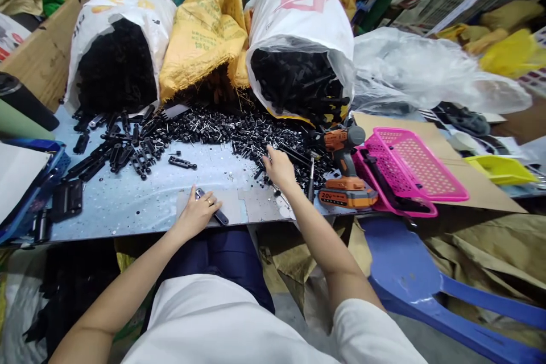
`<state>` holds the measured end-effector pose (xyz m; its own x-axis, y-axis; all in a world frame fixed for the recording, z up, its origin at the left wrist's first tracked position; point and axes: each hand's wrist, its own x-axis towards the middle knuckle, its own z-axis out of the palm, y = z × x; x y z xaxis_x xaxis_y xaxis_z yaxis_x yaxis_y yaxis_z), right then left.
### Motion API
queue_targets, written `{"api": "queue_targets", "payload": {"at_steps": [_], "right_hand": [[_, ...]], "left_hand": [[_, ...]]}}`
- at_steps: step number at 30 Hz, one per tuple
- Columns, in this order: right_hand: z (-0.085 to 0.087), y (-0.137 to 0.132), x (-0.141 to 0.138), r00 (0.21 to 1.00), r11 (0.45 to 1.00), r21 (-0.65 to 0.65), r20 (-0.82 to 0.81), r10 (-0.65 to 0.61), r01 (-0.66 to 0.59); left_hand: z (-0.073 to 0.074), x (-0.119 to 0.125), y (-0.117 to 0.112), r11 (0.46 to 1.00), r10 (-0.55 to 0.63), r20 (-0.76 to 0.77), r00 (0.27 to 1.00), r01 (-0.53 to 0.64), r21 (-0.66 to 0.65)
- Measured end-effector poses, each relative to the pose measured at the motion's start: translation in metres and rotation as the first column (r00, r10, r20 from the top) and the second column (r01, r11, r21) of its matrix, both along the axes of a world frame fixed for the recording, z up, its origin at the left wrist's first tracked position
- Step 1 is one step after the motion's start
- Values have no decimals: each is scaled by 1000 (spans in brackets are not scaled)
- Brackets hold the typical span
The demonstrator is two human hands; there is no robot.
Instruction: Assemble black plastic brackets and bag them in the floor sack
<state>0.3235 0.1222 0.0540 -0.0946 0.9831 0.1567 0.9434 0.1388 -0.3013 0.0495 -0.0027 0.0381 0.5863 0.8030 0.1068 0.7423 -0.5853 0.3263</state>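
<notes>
My left hand [197,213] is closed around a long black part [220,216] that lies on a grey flat piece at the table's front edge. My right hand [279,169] reaches to the near side of a heap of small black parts with thin silvery shanks [205,128]. Its fingers are bent together at the heap, and what lies between them is too small to make out. Another long black part [182,162] lies alone on the blue table [128,205], beyond my left hand. More long black parts [123,151] are piled to the left.
Behind the heap, two white sacks [305,23] [123,3] hold black parts, with a yellow sack [205,34] between them. To the right stand an orange cordless drill [347,168], a hammer [311,173] and a pink basket [418,165]. A blue plastic chair [401,267] is below.
</notes>
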Motion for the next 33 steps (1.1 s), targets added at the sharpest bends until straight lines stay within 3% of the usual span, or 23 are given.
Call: {"api": "queue_targets", "payload": {"at_steps": [2,5,9,12,17,21,24,29,33], "right_hand": [[2,34,31,990,999,26,132,-51,48],[2,88,66,949,984,47,259,-179,172],[-4,159,98,835,887,-105,400,-376,450],[-13,194,113,804,836,-163,419,-422,524],[-29,216,135,801,854,-108,420,-426,510],[-28,222,148,840,894,-127,418,-345,430],[-27,223,149,854,885,-173,395,-339,431],[-33,226,147,883,870,-210,262,-389,445],[-38,251,151,879,862,-178,119,-461,476]], "left_hand": [[-1,-1,8,999,-36,-79,996,36,0],[-4,-2,12,994,111,-170,979,-105,42],[-7,-6,9,979,202,-261,944,-193,63],[-9,-5,7,974,225,-277,934,-218,58],[-16,-2,8,978,210,-226,951,-208,32],[-22,-4,8,984,177,-170,969,-177,14],[-26,-5,7,980,198,-129,972,-196,32],[-29,-6,4,983,176,-70,982,-171,63],[-34,-7,4,980,171,-19,985,-168,110]]}}
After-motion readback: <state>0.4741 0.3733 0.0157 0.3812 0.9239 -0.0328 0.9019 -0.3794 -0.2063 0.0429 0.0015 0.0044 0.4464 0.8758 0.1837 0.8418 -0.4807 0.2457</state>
